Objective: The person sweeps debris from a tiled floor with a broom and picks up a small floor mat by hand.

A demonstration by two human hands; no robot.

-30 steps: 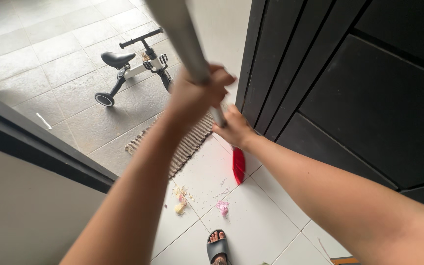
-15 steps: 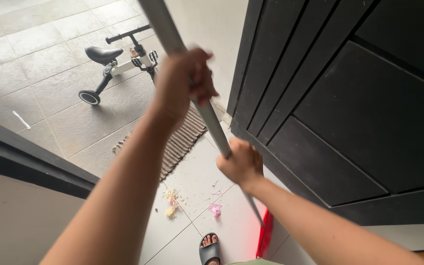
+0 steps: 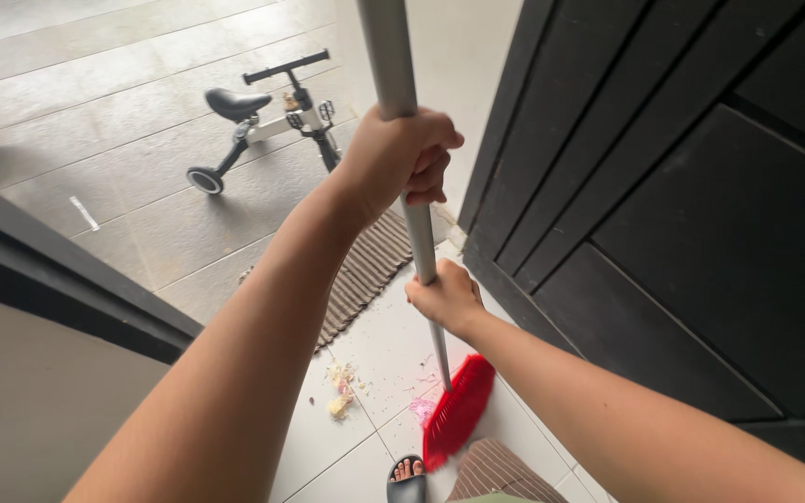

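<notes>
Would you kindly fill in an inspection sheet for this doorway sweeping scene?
Surface: white tiled floor, crumbs scattered.
Job's things: red broom on a grey pole, head beside the debris pile and pink scrap.
Clutter: striped doormat; small balance bike outside.
Grippers: left hand grips the pole high, right hand lower.
Cables: nothing seen.
Surroundings: black door open; sandalled foot near the broom.

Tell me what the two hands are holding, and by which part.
Both hold the broom by its grey handle: the left hand has its grip higher up, the right hand lower, above the red head.
</notes>
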